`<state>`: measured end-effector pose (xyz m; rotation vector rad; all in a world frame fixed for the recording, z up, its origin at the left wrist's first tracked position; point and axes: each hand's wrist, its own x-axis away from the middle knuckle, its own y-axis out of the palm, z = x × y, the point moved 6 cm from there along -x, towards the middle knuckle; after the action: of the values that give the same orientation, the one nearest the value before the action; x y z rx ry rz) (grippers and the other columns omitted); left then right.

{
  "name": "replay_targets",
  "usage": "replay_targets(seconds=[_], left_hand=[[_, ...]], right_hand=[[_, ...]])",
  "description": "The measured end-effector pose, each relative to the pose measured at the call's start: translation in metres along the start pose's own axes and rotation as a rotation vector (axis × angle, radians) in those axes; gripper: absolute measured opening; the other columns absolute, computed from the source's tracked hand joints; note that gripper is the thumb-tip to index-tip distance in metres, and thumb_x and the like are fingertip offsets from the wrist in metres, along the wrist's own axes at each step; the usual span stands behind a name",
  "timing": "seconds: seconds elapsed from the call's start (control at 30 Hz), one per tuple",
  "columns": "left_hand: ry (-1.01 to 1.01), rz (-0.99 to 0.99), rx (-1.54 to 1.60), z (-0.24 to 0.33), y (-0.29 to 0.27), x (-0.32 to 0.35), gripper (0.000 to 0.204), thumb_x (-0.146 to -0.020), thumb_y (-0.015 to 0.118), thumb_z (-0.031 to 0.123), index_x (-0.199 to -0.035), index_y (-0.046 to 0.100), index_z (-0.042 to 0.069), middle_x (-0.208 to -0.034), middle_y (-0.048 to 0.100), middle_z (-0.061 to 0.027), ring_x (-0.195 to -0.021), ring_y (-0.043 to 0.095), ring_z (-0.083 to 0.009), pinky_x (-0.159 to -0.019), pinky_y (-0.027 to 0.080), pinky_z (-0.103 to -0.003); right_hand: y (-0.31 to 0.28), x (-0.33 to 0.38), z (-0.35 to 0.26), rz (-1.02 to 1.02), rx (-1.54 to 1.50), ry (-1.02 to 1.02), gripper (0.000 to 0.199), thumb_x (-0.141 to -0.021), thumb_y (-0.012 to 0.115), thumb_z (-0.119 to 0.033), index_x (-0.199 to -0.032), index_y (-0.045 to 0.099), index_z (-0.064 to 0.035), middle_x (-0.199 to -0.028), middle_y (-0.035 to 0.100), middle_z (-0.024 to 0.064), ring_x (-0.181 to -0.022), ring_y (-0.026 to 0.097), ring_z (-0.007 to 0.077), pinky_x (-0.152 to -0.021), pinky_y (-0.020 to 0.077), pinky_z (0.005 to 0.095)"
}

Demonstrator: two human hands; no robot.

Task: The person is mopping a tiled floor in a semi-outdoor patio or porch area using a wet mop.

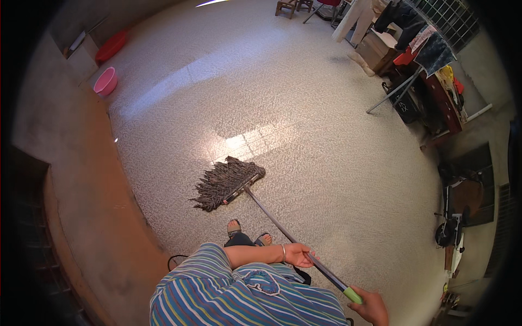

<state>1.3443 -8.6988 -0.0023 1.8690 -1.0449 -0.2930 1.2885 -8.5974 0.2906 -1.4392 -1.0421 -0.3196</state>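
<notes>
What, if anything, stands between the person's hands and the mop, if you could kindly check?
Nothing visible does: the left hand is on the mop pole, and the right hand holds the green grip.

Head-worn fisheye view, directed steeply downward from above the wearer's striped shirt (close, at the lower edge); floor extends well ahead, outer edges bowed.

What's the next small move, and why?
Probably a short rightward pull of the mop head: left hand and right hand both grip the handle, and the strands lie on the floor, fanned out to the clamp bar's left.
</notes>
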Motion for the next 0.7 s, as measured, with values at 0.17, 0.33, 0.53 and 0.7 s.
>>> replay_targets(seconds=[0.17, 0.33, 0.53, 0.7], left_hand=[[0.042, 0.069, -0.136, 0.03, -0.013, -0.024, 0.019, -0.087, 0.04, 0.02, -0.093, 0.049, 0.004, -0.103, 0.054, -0.0109, -0.097, 0.051, -0.0225, -0.086, 0.04, -0.035], [0.367, 0.242, -0.198, 0.089, -0.015, -0.008, 0.02, -0.086, 0.04, 0.021, -0.094, 0.051, 0.006, -0.102, 0.055, -0.008, -0.093, 0.054, -0.0189, -0.08, 0.043, -0.033], [0.728, 0.681, -0.249, 0.165, -0.072, 0.077, 0.014, -0.082, 0.047, 0.02, -0.086, 0.055, 0.008, -0.084, 0.059, -0.0023, -0.078, 0.057, -0.0144, -0.068, 0.048, -0.03], [0.869, 0.69, 0.033, 0.184, -0.123, 0.176, 0.01, -0.081, 0.051, 0.017, -0.082, 0.055, 0.008, -0.079, 0.059, -0.0026, -0.075, 0.057, -0.0138, -0.064, 0.048, -0.03]], right_hand=[[0.014, -0.021, 0.014, -0.029, -0.121, -0.077, 0.044, -0.068, 0.057, -0.01, -0.111, 0.05, -0.0044, -0.093, 0.056, 0.0195, -0.085, 0.056, 0.025, -0.074, 0.0416, 0.0307], [0.013, -0.094, 0.032, 0.078, -0.083, -0.129, 0.049, -0.06, 0.064, -0.012, -0.108, 0.054, -0.0135, -0.076, 0.059, 0.0194, -0.072, 0.06, 0.0285, -0.065, 0.045, 0.0319], [0.006, -0.201, -0.006, 0.144, -0.157, -0.279, 0.049, -0.059, 0.065, -0.005, -0.107, 0.055, -0.0043, -0.073, 0.058, 0.0095, -0.064, 0.055, 0.0139, -0.06, 0.0429, 0.0253], [0.014, -0.257, -0.12, 0.011, -0.145, -0.34, 0.051, -0.061, 0.065, -0.011, -0.109, 0.05, -0.0008, -0.087, 0.058, 0.0216, -0.083, 0.059, 0.0269, -0.072, 0.0435, 0.0303]])
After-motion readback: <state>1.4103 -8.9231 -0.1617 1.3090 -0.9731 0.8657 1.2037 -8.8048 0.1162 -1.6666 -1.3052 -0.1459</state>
